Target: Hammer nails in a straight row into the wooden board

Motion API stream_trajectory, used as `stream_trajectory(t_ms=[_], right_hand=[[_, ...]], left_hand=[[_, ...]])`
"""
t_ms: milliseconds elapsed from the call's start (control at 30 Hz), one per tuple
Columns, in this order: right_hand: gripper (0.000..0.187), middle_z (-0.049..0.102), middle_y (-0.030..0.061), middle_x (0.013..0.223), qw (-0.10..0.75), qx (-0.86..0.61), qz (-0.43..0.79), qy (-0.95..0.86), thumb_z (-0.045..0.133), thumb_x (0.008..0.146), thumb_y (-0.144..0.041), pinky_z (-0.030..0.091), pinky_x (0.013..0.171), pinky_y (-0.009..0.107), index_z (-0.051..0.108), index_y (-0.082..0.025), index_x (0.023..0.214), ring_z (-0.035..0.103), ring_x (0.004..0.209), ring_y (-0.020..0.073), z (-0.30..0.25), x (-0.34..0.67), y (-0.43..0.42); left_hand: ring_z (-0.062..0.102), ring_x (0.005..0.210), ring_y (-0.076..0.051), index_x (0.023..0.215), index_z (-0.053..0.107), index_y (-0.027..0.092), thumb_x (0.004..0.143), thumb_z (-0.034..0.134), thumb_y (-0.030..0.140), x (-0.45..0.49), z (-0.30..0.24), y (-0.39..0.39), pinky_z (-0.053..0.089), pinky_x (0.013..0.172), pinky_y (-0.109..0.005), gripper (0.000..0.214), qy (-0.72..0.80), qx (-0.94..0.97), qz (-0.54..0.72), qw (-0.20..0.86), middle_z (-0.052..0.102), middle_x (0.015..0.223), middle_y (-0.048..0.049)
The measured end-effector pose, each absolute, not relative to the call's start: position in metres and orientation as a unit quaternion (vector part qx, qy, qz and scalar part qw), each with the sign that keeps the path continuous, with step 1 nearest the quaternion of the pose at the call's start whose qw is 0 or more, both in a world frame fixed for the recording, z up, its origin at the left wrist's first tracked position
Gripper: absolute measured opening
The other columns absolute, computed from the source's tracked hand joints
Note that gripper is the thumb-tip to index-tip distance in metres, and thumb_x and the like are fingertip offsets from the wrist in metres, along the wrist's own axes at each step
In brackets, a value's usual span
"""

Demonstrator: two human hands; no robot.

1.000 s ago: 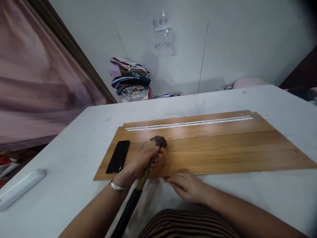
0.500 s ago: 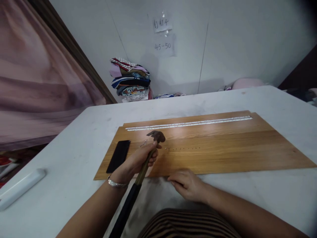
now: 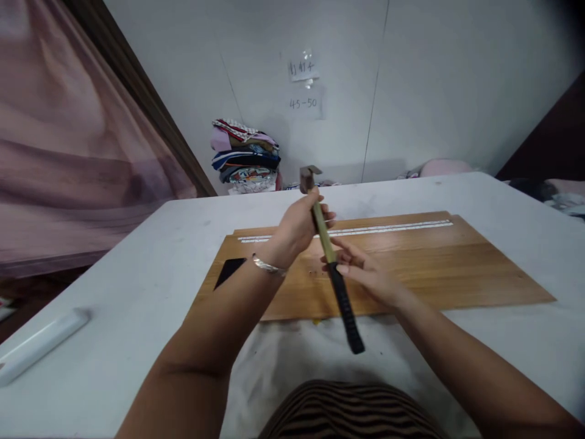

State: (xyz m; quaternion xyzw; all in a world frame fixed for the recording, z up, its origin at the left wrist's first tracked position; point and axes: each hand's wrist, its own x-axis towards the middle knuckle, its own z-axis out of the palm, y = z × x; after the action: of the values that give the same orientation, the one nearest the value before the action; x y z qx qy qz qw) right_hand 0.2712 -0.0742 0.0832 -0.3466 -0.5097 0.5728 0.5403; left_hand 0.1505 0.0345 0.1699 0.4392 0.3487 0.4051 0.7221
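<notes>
A claw hammer [image 3: 328,241] is held up over the wooden board [image 3: 411,268], its metal head toward the wall and its black grip pointing down toward me. My left hand [image 3: 299,222], wearing a silver bracelet, is closed round the shaft just below the head. A thin light sliver, too small to name, shows at its fingertips. At the top of the black grip, my right hand [image 3: 365,271] has its thumb in front and fingertips behind the handle; its index finger is stretched out. Small dark nails [image 3: 316,272] stand in the board, partly hidden behind the handle and hand.
Two pale ruler-like strips [image 3: 393,228] lie along the board's far side. A black phone [image 3: 228,271] on its left is partly covered by my left arm. A white cylinder [image 3: 46,344] lies on the white table [image 3: 137,274]. Folded clothes [image 3: 247,157] are stacked beyond the table.
My left hand has raised the hammer and moved it right and away from me, tilting its handle rightward. My right hand has left the board's near edge and come to the handle.
</notes>
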Motion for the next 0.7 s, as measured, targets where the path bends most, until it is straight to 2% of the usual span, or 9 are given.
stream_trajectory(t_ms=[33, 100, 200, 267, 333, 467, 567, 700], right_hand=[[0.051, 0.067, 0.0029, 0.097, 0.548, -0.351, 0.573, -0.499, 0.069, 0.080, -0.030, 0.057, 0.072, 0.031, 0.050, -0.025, 0.127, 0.067, 0.079, 0.0152, 0.092, 0.273, -0.071], [0.046, 0.062, -0.0024, 0.080, 0.558, -0.375, 0.560, -0.484, 0.070, 0.078, -0.029, 0.051, 0.045, 0.021, 0.052, -0.024, 0.121, 0.057, 0.053, 0.0094, 0.103, 0.277, -0.068], [0.037, 0.046, -0.0104, 0.057, 0.563, -0.407, 0.536, -0.480, 0.067, 0.081, -0.029, 0.039, 0.030, 0.016, 0.052, -0.023, 0.114, 0.040, 0.037, 0.0062, 0.105, 0.291, -0.071], [0.027, 0.044, -0.0112, 0.056, 0.547, -0.429, 0.545, -0.469, 0.065, 0.080, -0.028, 0.036, 0.028, 0.014, 0.052, -0.023, 0.103, 0.035, 0.035, 0.0050, 0.103, 0.301, -0.079], [0.027, 0.044, -0.0110, 0.058, 0.527, -0.452, 0.558, -0.455, 0.065, 0.079, -0.029, 0.034, 0.027, 0.013, 0.050, -0.023, 0.100, 0.034, 0.035, 0.0043, 0.101, 0.309, -0.091], [0.036, 0.044, -0.0109, 0.055, 0.485, -0.476, 0.583, -0.445, 0.065, 0.079, -0.032, 0.035, 0.028, 0.014, 0.051, -0.022, 0.111, 0.033, 0.034, 0.0045, 0.094, 0.311, -0.112], [0.041, 0.041, -0.0124, 0.046, 0.425, -0.477, 0.626, -0.446, 0.064, 0.080, -0.036, 0.033, 0.028, 0.014, 0.051, -0.021, 0.116, 0.031, 0.031, 0.0052, 0.079, 0.301, -0.116], [0.051, 0.042, -0.0131, 0.041, 0.369, -0.498, 0.628, -0.471, 0.060, 0.081, -0.039, 0.030, 0.029, 0.014, 0.047, -0.017, 0.125, 0.029, 0.029, 0.0056, 0.055, 0.281, -0.113]], left_hand=[[0.060, 0.060, -0.013, 0.085, 0.049, 0.017, 0.088, 0.053, 0.052, 0.160, 0.166, 0.029, 0.050, 0.064, -0.027, 0.036, 0.341, 0.456, 0.402, 0.717, 0.056, 0.065, 0.0010], [0.061, 0.064, -0.014, 0.085, 0.051, 0.017, 0.088, 0.050, 0.057, 0.174, 0.156, 0.019, 0.050, 0.068, -0.030, 0.040, 0.337, 0.527, 0.385, 0.679, 0.063, 0.073, -0.0032], [0.062, 0.079, -0.016, 0.082, 0.058, 0.015, 0.088, 0.047, 0.056, 0.166, 0.143, 0.012, 0.049, 0.077, -0.030, 0.043, 0.331, 0.676, 0.324, 0.573, 0.068, 0.086, -0.0081], [0.063, 0.081, -0.018, 0.084, 0.063, 0.014, 0.086, 0.049, 0.056, 0.141, 0.135, 0.016, 0.049, 0.075, -0.029, 0.044, 0.351, 0.740, 0.238, 0.522, 0.070, 0.089, -0.0095], [0.064, 0.074, -0.018, 0.084, 0.065, 0.015, 0.083, 0.051, 0.056, 0.103, 0.125, 0.024, 0.048, 0.068, -0.028, 0.043, 0.405, 0.751, 0.191, 0.486, 0.071, 0.087, -0.0085], [0.061, 0.065, -0.017, 0.076, 0.063, 0.016, 0.079, 0.052, 0.049, 0.021, 0.093, 0.040, 0.044, 0.060, -0.026, 0.035, 0.549, 0.715, 0.237, 0.362, 0.068, 0.074, -0.0052], [0.063, 0.077, -0.021, 0.079, 0.066, 0.017, 0.078, 0.055, 0.040, -0.020, 0.065, 0.036, 0.044, 0.068, -0.028, 0.025, 0.622, 0.694, 0.266, 0.247, 0.070, 0.080, -0.0057], [0.064, 0.086, -0.021, 0.086, 0.067, 0.019, 0.083, 0.052, 0.035, -0.032, 0.037, 0.014, 0.046, 0.076, -0.029, 0.022, 0.641, 0.693, 0.246, 0.220, 0.072, 0.091, -0.0051]])
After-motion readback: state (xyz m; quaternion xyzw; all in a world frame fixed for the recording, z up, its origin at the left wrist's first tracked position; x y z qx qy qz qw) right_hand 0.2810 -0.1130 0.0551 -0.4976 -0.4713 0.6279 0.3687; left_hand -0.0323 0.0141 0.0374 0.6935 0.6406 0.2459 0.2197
